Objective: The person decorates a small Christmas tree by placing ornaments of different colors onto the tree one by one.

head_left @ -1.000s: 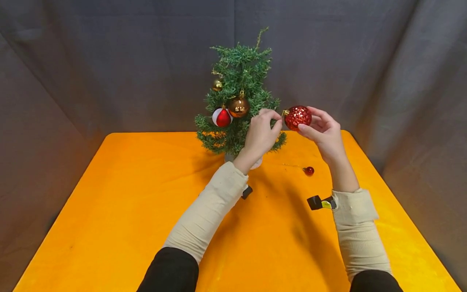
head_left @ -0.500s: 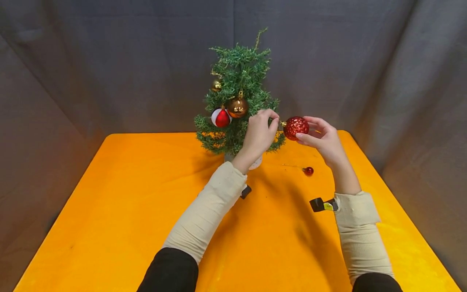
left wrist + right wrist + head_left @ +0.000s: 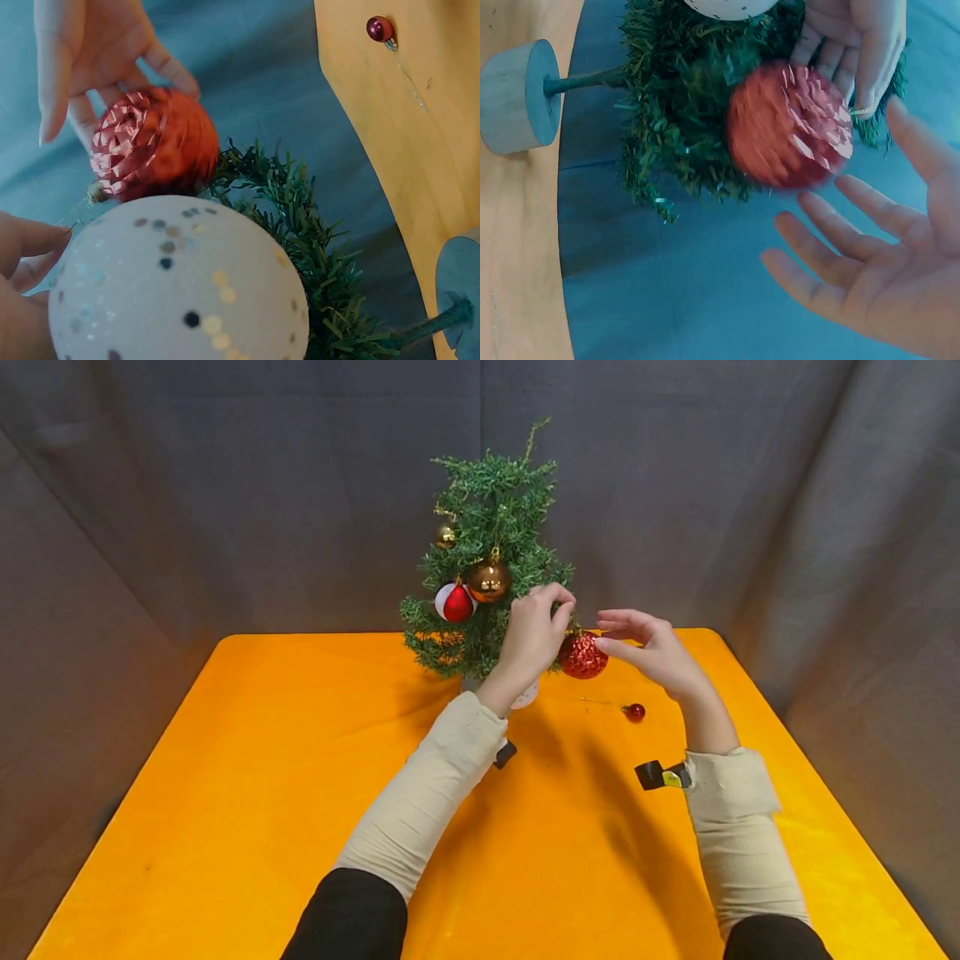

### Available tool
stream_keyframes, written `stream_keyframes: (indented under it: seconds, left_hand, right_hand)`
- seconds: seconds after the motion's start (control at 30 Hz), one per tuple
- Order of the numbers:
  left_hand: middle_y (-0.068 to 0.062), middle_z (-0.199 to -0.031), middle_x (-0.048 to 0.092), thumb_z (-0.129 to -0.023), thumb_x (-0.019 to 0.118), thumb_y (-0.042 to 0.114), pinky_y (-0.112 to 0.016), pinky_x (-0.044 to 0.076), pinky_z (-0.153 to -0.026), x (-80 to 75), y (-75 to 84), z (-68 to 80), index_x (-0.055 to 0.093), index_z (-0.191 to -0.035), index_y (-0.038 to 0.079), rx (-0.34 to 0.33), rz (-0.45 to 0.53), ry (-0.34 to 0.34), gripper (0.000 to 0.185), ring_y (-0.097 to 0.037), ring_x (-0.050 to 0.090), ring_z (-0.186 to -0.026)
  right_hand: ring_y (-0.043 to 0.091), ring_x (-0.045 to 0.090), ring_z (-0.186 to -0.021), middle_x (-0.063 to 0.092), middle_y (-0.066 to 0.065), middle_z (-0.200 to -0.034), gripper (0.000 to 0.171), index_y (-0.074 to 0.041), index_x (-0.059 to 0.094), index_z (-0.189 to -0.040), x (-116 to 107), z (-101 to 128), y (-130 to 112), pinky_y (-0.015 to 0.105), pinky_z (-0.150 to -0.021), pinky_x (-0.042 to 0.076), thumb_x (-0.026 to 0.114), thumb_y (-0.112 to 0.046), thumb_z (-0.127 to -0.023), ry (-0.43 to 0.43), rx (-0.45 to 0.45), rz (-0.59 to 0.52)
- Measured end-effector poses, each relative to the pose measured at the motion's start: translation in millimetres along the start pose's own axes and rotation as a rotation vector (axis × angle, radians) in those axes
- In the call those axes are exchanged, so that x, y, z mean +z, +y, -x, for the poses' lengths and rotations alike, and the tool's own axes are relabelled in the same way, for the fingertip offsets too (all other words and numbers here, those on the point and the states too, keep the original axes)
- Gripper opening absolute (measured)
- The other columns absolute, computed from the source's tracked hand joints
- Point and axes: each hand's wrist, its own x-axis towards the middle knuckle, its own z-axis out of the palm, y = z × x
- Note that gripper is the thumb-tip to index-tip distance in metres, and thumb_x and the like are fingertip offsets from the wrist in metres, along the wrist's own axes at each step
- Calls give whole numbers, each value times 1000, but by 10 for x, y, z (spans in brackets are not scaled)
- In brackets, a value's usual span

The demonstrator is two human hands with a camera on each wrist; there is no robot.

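Note:
A red faceted Christmas bauble [image 3: 583, 655] hangs at the tree's right side, below my left hand [image 3: 532, 631]. That hand's thumb and fingers pinch its thin gold string [image 3: 79, 206], seen in the left wrist view. My right hand [image 3: 656, 656] lies just right of the bauble with its fingers extended and spread in the right wrist view [image 3: 870, 255]. Whether its thumb touches the bauble is hard to tell. Behind my left hand stands the small green Christmas tree [image 3: 498, 502]. A white bauble with sequin dots [image 3: 180, 285] is large in the left wrist view.
On the tree hang a copper bauble [image 3: 490, 582], a red-and-white one [image 3: 456, 602] and a small gold one [image 3: 446, 535]. A small red bauble [image 3: 634, 712] with its string lies on the orange table [image 3: 300, 777]. Grey curtains [image 3: 225, 485] surround it.
The right hand has let go of the red bauble, which has dropped to hang downward from its string. The left hand keeps its pinch and has barely moved.

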Motion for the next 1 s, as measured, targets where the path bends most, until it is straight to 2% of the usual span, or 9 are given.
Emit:
stream_keyframes:
  seconds: [0.07,0.23,0.37,0.53,0.73,1.0]
  left_hand:
    - [-8,-92,61,-92,50,15,-21,40,-61,-6,4,-1,63,-98,5,-3,-13,-2,18,-16,50,-66]
    - [-8,-91,61,-93,49,15,-20,41,-61,-14,5,-2,63,-97,4,-3,-19,2,18,-16,51,-65]
    - [-9,-90,61,-93,49,14,-19,40,-57,-12,-1,-4,62,-96,3,-10,-21,7,17,-15,52,-63]
    - [-8,-87,62,-92,49,13,-18,41,-56,-8,-10,-2,62,-95,2,-16,-21,8,16,-14,53,-64]
    - [-7,-84,64,-92,50,12,-19,43,-60,-15,-12,-7,62,-93,1,-14,-40,38,16,-15,56,-69]
    - [-8,-82,62,-92,48,11,-19,42,-56,-15,-12,-2,60,-94,1,-53,-70,30,16,-14,54,-61]
  right_hand:
    - [18,53,-97,55,20,-114,37,4,53,-118,31,-44,-44,30,-87,43,57,-16,-88,44,-34,29]
    - [11,59,-80,65,10,-96,27,5,64,-103,117,-182,-132,20,-74,48,63,-15,-84,145,-110,19]
    - [11,59,-71,67,3,-85,22,8,66,-96,158,-282,-137,19,-68,48,64,-10,-83,157,-154,-21]
    - [11,58,-68,66,2,-82,18,12,65,-93,179,-351,-93,18,-65,49,62,-2,-82,134,-187,-69]
    - [12,58,-67,66,3,-80,19,13,64,-92,194,-386,-85,18,-64,48,61,-3,-84,129,-181,-82]
    - [13,54,-64,64,3,-76,20,13,63,-91,212,-406,-107,18,-62,47,60,-6,-85,197,-122,-75]
